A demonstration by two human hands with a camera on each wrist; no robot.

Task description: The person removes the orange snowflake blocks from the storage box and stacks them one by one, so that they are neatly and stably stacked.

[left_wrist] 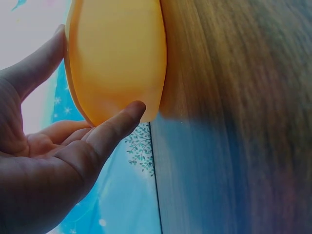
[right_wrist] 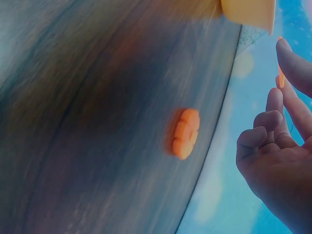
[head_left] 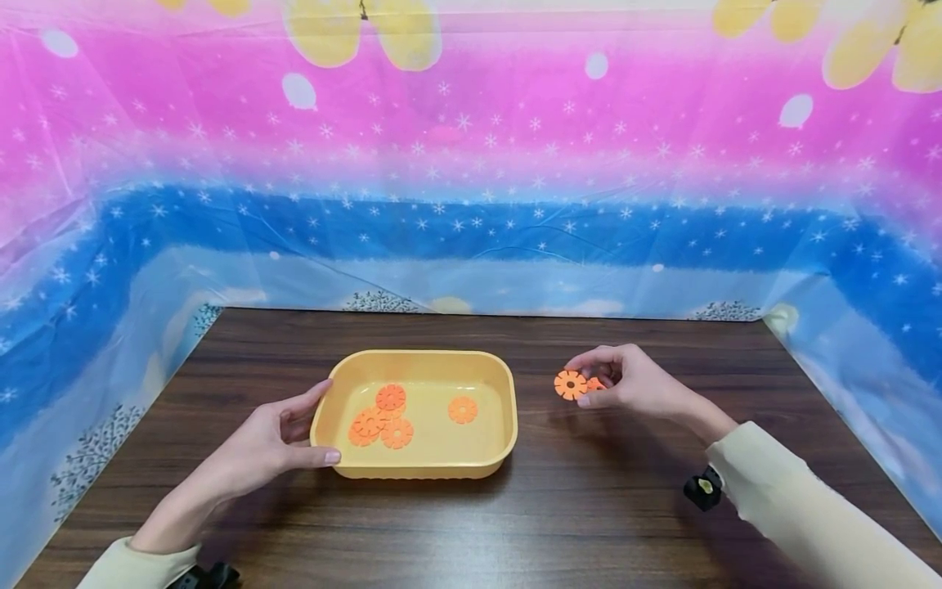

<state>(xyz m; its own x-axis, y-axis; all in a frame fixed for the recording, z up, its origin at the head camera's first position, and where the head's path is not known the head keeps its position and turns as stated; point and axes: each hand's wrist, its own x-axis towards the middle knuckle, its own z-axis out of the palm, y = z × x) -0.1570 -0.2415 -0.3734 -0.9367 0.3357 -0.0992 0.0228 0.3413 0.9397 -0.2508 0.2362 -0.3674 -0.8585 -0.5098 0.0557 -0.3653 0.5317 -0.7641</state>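
Observation:
A yellow plastic basin sits on the table. My left hand grips its left end, thumb at the near corner and fingers at the far side; the left wrist view shows the thumb and fingers against the basin wall. To the right of the basin, my right hand pinches an orange notched interlocking disc between thumb and fingers; it shows edge-on as a thin orange disc in the right wrist view. Another orange disc lies on the table, partly hidden behind that hand in the head view.
Inside the basin, several orange discs overlap at the left and a lone disc lies toward the right. The dark wooden table meets a patterned pink and blue cloth at its back and sides.

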